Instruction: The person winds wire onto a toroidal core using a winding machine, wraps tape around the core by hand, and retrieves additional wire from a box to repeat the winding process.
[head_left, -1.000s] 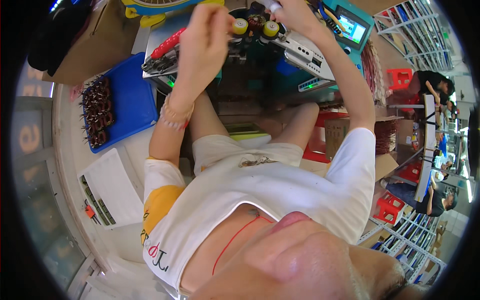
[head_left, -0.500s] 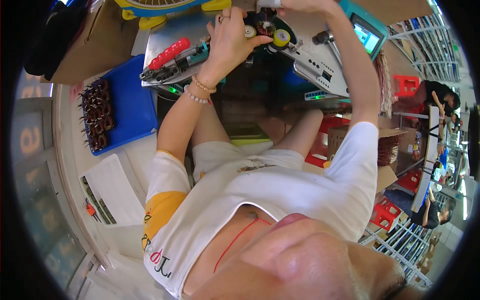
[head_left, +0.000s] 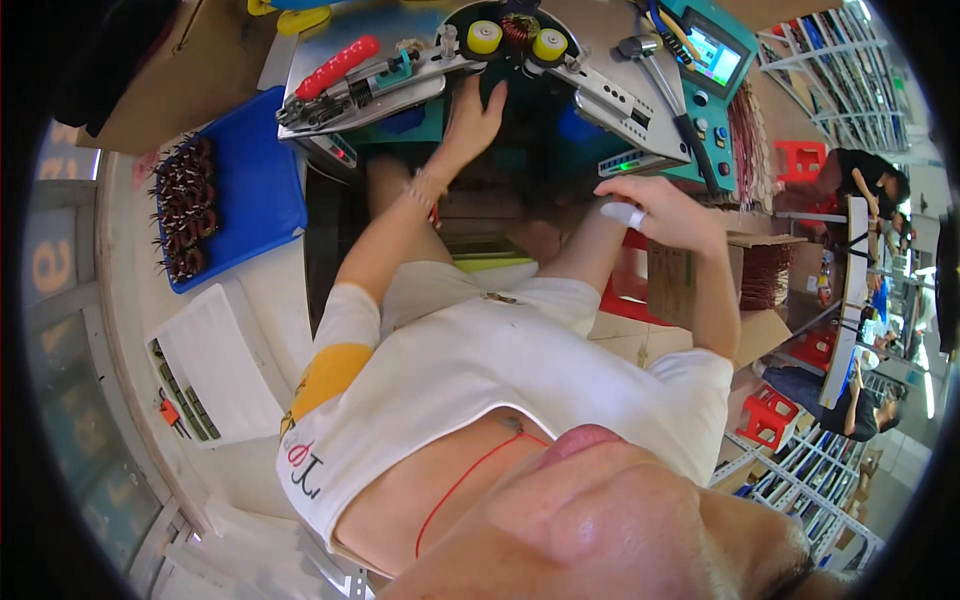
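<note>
A copper-wound ring coil (head_left: 519,28) sits between two yellow rollers (head_left: 485,37) on the winding machine (head_left: 625,108). Just below the left roller is my left hand (head_left: 472,122), its thumb apart from the fingers and nothing seen in it. My right hand (head_left: 668,214) hovers over my right knee with its index finger stretched out. A white wrap (head_left: 623,213) goes round one of its fingers, and I see no held object. On the machine's left arm lies a clamp with a red handle (head_left: 338,68).
A blue tray (head_left: 255,190) at left holds rows of wound coils (head_left: 187,210). At right are a hammer (head_left: 690,140), pliers (head_left: 674,32) and a teal control box with a screen (head_left: 712,52). A cardboard box (head_left: 690,280) stands beside my right leg. Co-workers (head_left: 868,180) sit farther right.
Both hands have come away from the coil: my left has drawn down a little, my right has swung down to my knee. The light on the machine's left side has turned from green to red.
</note>
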